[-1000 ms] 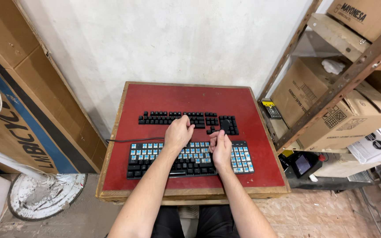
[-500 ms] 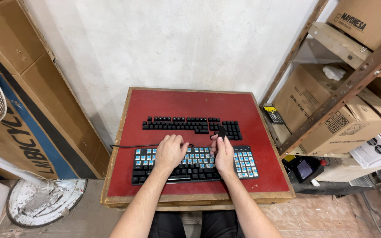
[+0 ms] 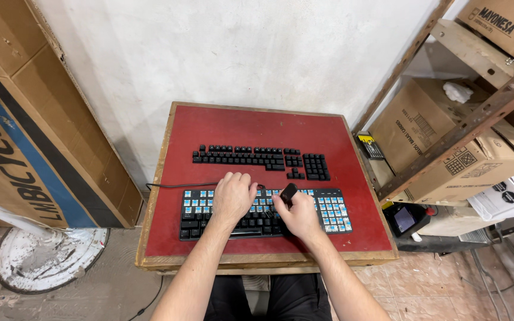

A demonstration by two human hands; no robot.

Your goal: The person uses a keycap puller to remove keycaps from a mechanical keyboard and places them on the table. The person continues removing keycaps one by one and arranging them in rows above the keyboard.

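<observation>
A black keyboard with exposed blue switches lies near the front of the red-topped table. Part of its keys are fitted along the lower rows. My left hand rests flat on the keyboard's middle left, fingers together. My right hand sits on the keyboard's middle and pinches a small black keycap between thumb and fingers. Behind the keyboard, rows of loose black keycaps are laid out in keyboard order on the red surface.
The keyboard's cable runs off the table's left side. Cardboard sheets lean at the left, and a fan base stands on the floor. A metal rack with cardboard boxes stands at the right. A white wall is behind.
My left hand pulled back from the far keycap rows onto the near keyboard. My right hand now holds a black keycap over the keyboard. The view shifted slightly.
</observation>
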